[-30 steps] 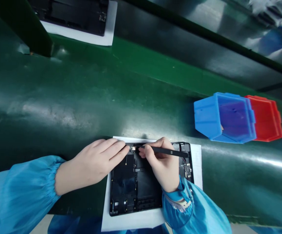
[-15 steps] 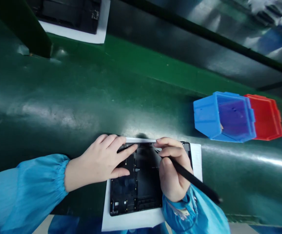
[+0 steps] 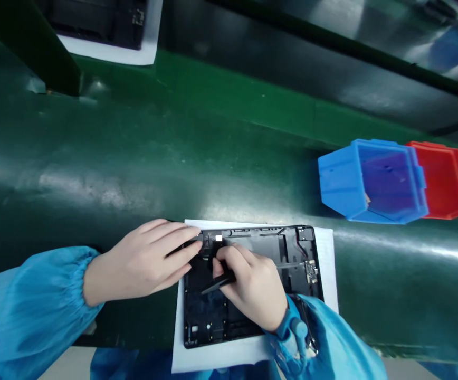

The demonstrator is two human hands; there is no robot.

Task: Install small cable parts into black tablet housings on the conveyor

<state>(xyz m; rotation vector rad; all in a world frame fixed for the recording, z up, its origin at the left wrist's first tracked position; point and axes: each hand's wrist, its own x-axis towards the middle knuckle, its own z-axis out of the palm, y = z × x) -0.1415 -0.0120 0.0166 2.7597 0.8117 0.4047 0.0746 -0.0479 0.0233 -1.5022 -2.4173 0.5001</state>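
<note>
The black case (image 3: 242, 319) lies open-side up on a white sheet (image 3: 221, 361) on the counter (image 3: 134, 169). Your left hand (image 3: 145, 264) is flat, fingers slightly spread, at the case's far left corner. Your right hand (image 3: 248, 285), over the case, is curled around a black tool (image 3: 213, 285); whether its fingertips pinch anything else, you can't tell. The step seems to be fine work inside the case; the next move likely calls for a steady case and light fingertips.

Green bench (image 3: 142, 153): white sheet (image 3: 328, 269), blue bin (image 3: 339, 179), red bin (image 3: 450, 184) (seemingly).
</note>
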